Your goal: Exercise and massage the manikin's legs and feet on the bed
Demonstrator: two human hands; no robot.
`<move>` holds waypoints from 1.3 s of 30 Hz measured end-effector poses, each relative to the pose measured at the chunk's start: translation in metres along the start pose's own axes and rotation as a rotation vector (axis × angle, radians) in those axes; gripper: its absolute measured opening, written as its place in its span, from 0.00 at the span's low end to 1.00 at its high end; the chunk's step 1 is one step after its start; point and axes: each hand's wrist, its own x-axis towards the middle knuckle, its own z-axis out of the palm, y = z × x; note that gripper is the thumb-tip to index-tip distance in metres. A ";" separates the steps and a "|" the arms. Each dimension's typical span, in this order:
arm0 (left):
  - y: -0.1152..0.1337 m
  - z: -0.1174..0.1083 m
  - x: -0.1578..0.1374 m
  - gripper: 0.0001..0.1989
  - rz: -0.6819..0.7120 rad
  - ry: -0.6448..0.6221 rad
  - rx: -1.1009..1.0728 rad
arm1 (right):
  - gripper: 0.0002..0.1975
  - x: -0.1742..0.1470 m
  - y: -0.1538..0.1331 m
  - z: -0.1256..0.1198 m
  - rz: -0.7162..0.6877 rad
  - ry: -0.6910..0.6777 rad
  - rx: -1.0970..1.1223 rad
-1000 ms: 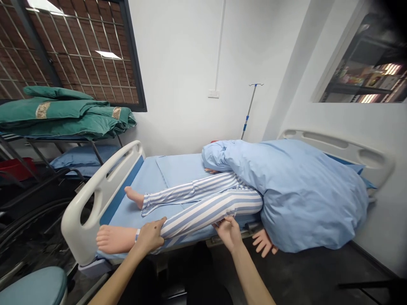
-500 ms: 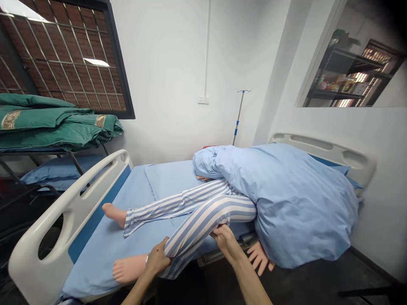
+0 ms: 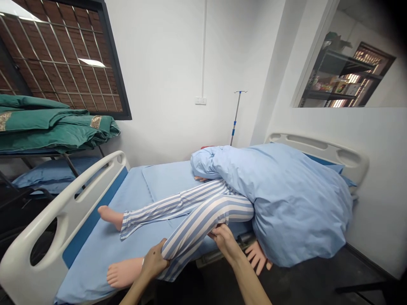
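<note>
A nursing manikin lies on the bed in blue-and-white striped pyjama trousers (image 3: 203,218). Its near leg is bent at the knee, and the near foot (image 3: 124,272) rests close to the mattress edge. My left hand (image 3: 155,260) is wrapped round the near lower leg, just above the ankle. Under the bent knee, my right hand (image 3: 225,239) is closed on the trouser cloth; its fingertips are partly hidden. The far leg lies almost straight, its bare foot (image 3: 111,216) pointing at the footboard. A light-blue quilt (image 3: 286,203) covers the upper body, and a manikin hand (image 3: 257,257) hangs out below it.
The white footboard (image 3: 19,254) stands at the left and the headboard (image 3: 352,159) at the right. Behind the bed rises an IV pole (image 3: 235,118). Green folded bedding (image 3: 60,131) lies on a rack at far left. A dark bar (image 3: 362,289) juts in at lower right.
The whole view has shifted slightly, so the scene sits a little further left. Both hands keep the same hold on the near leg and trousers.
</note>
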 end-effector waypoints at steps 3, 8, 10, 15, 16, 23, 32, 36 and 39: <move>-0.017 -0.005 -0.002 0.33 0.022 0.065 -0.030 | 0.07 0.000 0.003 0.000 0.014 0.009 0.025; -0.036 -0.029 -0.015 0.35 0.031 0.101 0.050 | 0.09 -0.001 0.011 0.001 0.041 0.008 0.105; -0.039 -0.042 -0.023 0.35 0.041 0.103 0.103 | 0.09 -0.003 0.014 0.003 0.041 0.003 0.145; -0.047 -0.071 -0.037 0.33 0.073 0.135 0.195 | 0.05 -0.007 0.022 0.005 0.053 -0.015 0.198; -0.048 -0.076 -0.039 0.33 0.089 0.149 0.207 | 0.04 -0.008 0.024 0.005 0.059 -0.020 0.210; -0.040 -0.118 -0.061 0.29 0.132 0.193 0.319 | 0.03 -0.006 0.033 0.009 0.101 -0.034 0.256; -0.013 -0.188 -0.072 0.20 0.188 0.159 0.406 | 0.05 -0.001 0.053 0.020 0.200 -0.061 0.329; -0.004 -0.211 -0.060 0.18 0.163 0.129 0.397 | 0.04 0.010 0.068 0.024 0.187 -0.058 0.320; -0.011 -0.213 -0.047 0.19 0.155 0.124 0.426 | 0.02 0.022 0.080 0.022 0.180 -0.072 0.302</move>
